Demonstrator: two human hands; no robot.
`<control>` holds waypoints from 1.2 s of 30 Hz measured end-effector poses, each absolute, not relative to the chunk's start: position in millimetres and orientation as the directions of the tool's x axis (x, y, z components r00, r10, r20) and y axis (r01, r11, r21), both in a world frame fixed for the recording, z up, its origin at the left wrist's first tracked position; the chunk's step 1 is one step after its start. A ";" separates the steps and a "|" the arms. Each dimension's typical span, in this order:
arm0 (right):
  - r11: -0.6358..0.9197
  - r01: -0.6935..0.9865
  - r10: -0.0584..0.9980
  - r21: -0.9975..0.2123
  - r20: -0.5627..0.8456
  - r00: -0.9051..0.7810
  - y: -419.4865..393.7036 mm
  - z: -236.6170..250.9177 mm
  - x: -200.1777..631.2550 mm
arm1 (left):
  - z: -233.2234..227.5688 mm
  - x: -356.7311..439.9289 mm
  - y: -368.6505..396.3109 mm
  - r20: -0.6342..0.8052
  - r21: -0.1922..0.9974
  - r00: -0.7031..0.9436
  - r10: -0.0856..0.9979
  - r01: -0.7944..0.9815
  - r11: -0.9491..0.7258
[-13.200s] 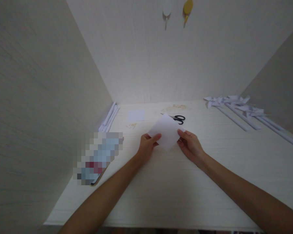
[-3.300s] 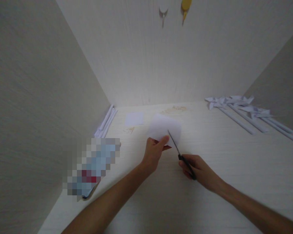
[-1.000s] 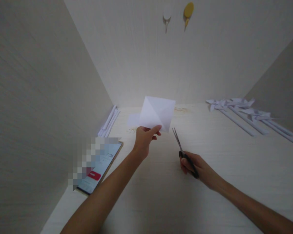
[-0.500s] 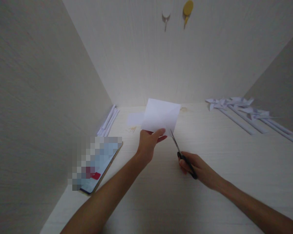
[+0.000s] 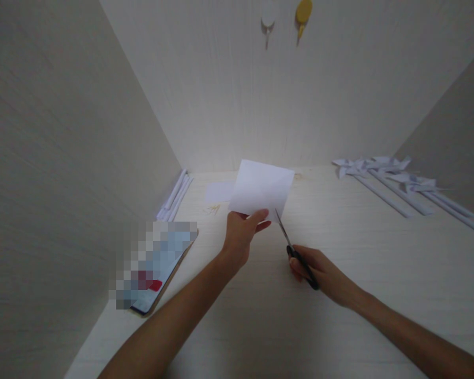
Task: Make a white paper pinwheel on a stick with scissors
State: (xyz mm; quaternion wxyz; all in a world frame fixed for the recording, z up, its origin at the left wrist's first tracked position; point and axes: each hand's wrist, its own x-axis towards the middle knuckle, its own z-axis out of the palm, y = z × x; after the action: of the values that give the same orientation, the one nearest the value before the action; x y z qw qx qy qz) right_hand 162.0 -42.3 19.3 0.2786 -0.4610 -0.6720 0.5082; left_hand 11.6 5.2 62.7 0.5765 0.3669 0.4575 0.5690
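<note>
A square white sheet of paper (image 5: 263, 187) is raised above the table, pinched along its near edge by my left hand (image 5: 240, 231), thumb on top and fingers beneath. My right hand (image 5: 312, 266) is closed around the black handles of a pair of scissors (image 5: 286, 237). The blades point away from me and their tip lies at the sheet's near right corner. The blades look nearly closed; whether they have cut into the paper I cannot tell. Behind the held sheet, another piece of white paper (image 5: 218, 191) lies on the table, partly hidden.
Rolled paper sticks (image 5: 175, 197) lie by the left wall, with a phone (image 5: 161, 273) nearer me, its screen partly blurred. Several paper pinwheels (image 5: 357, 167) on sticks rest at the right back. Thin yellowish bits (image 5: 213, 209) lie near the loose paper. Two hooks, one yellow (image 5: 303, 11), are on the back wall.
The held sheet has shifted very slightly to the right, against the scissors. Both hands keep their grips and almost the same places.
</note>
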 end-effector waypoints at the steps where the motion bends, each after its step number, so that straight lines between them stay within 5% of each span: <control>1: 0.058 0.337 0.903 -0.940 -0.094 -0.418 -42.4 19.2 162.2 | 63.1 11.7 5.2 -0.113 0.943 -0.066 0.991 -0.322 0.086; 36: 0.075 0.408 0.904 -0.910 -0.111 -0.413 -42.9 18.3 164.2 | 61.7 8.8 7.4 -0.128 0.947 -0.031 0.991 -0.300 0.113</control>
State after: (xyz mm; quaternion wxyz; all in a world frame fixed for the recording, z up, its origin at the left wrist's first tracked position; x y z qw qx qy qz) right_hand 164.2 -42.9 18.3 0.2561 -0.4775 -0.6869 0.4843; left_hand 8.8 7.4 61.7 0.5866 0.3748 0.4609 0.5504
